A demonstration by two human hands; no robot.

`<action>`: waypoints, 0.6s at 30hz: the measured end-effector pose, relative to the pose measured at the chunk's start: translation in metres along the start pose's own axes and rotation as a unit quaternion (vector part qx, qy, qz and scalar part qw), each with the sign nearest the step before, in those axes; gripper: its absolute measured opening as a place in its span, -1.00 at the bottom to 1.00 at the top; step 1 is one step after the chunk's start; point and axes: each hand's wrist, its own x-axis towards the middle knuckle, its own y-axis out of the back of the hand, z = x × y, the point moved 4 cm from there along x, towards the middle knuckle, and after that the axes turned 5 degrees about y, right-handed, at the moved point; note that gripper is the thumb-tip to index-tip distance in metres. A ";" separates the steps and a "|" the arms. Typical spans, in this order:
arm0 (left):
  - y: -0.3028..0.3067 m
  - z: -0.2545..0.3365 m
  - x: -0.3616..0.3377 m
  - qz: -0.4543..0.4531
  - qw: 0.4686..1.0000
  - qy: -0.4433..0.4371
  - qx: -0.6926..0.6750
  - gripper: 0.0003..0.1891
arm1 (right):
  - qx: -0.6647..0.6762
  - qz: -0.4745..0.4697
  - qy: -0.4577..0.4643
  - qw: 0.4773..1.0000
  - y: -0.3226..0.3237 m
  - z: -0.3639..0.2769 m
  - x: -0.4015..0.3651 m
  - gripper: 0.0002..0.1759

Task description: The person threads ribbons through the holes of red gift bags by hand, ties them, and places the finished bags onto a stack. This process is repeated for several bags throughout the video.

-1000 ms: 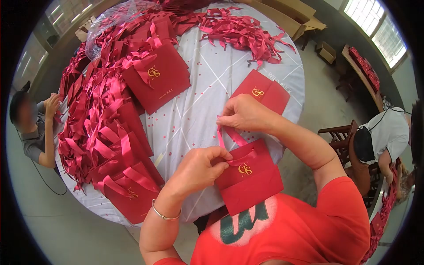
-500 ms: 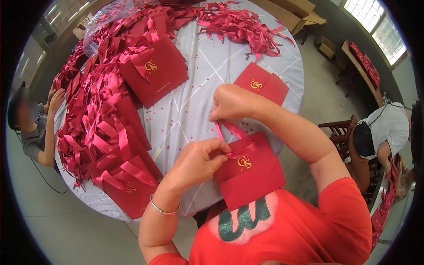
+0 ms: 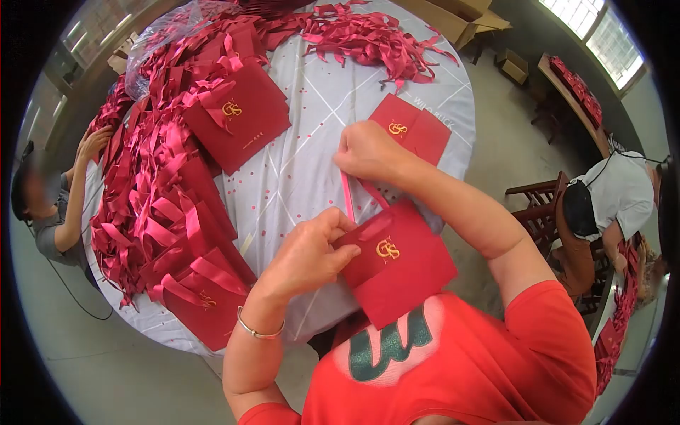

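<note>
A red paper gift bag (image 3: 407,273) with a gold monogram lies at the table edge against my shirt. My left hand (image 3: 312,251) grips its upper left corner, thumb on the front and fingers partly hidden behind. Above it, my right hand (image 3: 365,150) is closed around the bag's pink ribbon handle (image 3: 348,198), which runs taut from the fist down to the bag's top. Beyond my right forearm lies another flat red bag (image 3: 407,124). To the left a larger red bag (image 3: 241,117) rests against the heap.
A big heap of red bags with ribbon handles (image 3: 166,205) covers the table's left side. Loose ribbons (image 3: 382,42) lie at the back, near clear plastic (image 3: 152,49). One person (image 3: 53,205) reaches in at left; another (image 3: 616,198) works at right by wooden chairs (image 3: 542,205).
My right hand has drawn the ribbon up, pulling it straighter. My left hand has shifted from the ribbon at the bag's front to the bag's corner. The view has moved slightly.
</note>
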 end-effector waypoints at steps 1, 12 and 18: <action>-0.001 -0.004 0.000 -0.004 1.000 0.001 0.002 -0.77 | 0.001 0.001 -0.004 1.000 -0.004 0.005 0.001 -0.76; -0.010 -0.011 0.004 -0.003 0.998 0.021 -0.054 -0.86 | 0.225 0.010 -0.031 0.974 0.045 -0.011 -0.023 -0.78; -0.006 -0.013 0.005 0.017 0.999 0.008 -0.050 -0.80 | 0.120 -0.151 0.111 0.975 0.044 -0.021 -0.044 -0.79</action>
